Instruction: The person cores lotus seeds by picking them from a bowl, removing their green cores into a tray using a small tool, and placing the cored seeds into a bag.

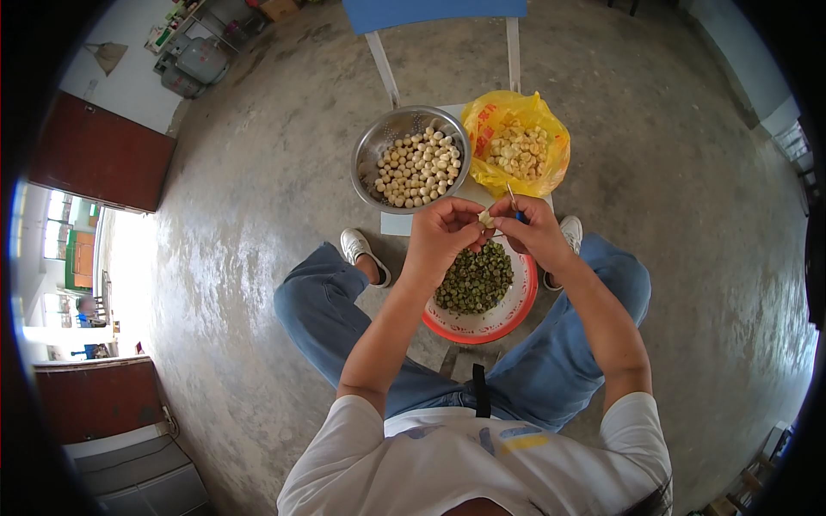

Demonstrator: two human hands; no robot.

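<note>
Both hands meet above a white basin with a red rim (471, 334). My left hand (443, 236) pinches a small pale cream piece (487, 220) between thumb and fingertips. In my right hand (535, 230) is a small knife-like tool (513, 199) with a thin pointed blade and a bit of blue handle; its exact kind is hard to tell. Right-hand fingertips also touch the pale piece. Small green and dark chopped-looking pieces (475, 279) lie in the basin. Just beyond the hands stand a metal colander (366, 142) of round pale balls (419, 168) and a yellow plastic bag (553, 138) holding pale yellowish pieces (519, 150).
Colander and bag rest on the seat of a chair with a blue backrest (434, 13). My knees in jeans (323, 292) flank the basin on the concrete floor (232, 284). Gas cylinders (200, 62) stand far left, near an open brown door (99, 155).
</note>
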